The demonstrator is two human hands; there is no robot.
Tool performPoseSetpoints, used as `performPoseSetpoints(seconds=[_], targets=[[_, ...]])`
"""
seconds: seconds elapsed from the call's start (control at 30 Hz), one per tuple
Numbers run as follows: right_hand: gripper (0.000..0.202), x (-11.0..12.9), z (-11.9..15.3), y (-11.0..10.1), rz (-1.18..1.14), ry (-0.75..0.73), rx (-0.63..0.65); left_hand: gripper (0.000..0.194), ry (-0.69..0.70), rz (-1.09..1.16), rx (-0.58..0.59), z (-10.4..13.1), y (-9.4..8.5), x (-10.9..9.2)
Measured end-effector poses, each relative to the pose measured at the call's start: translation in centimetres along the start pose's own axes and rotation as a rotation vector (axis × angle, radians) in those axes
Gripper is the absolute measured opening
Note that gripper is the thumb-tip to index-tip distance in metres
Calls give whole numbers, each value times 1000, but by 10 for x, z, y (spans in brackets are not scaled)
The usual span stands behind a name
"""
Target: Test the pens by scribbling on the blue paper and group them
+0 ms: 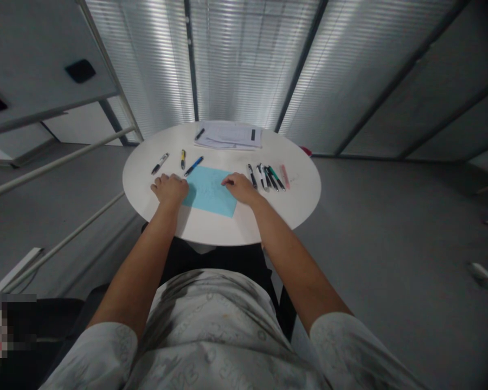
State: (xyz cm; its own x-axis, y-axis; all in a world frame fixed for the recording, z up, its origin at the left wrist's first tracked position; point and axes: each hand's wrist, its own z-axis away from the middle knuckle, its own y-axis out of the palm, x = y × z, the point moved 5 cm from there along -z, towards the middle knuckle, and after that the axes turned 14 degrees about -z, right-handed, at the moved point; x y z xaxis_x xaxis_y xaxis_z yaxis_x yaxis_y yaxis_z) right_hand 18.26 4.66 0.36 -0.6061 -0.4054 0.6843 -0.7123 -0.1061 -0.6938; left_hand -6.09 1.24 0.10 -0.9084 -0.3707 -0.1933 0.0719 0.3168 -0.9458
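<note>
A blue sheet of paper (211,194) with faint writing lies on the round white table (223,233). My left hand (169,188) rests at the sheet's left edge, fingers spread on the tabletop. Over the sheet's right edge is my right hand (239,188), its fingers curled together; whether anything is between them is too small to tell. A blue pen (194,166) lies at the sheet's top left corner. Just right of my right hand lies a black pen (252,176).
Several pens (270,177) and a pink strip (285,176) lie on the right. A yellow pen (183,159) and a black-and-white pen (160,163) lie on the left. Papers (228,135) sit at the back. White rails (65,150) stand left of the table.
</note>
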Motion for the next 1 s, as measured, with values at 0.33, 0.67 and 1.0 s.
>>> performPoseSetpoints(seconds=[0.33, 0.67, 1.0], targets=[[28, -3, -1, 1, 0, -10, 9, 43, 22, -8, -27, 1, 5, -1], [27, -3, -1, 1, -5, -12, 4, 42, 6, 3, -44, 4, 0, -3], [27, -1, 0, 0, -18, -5, -2, 44, 293, 17, 9, 5, 4, -35]])
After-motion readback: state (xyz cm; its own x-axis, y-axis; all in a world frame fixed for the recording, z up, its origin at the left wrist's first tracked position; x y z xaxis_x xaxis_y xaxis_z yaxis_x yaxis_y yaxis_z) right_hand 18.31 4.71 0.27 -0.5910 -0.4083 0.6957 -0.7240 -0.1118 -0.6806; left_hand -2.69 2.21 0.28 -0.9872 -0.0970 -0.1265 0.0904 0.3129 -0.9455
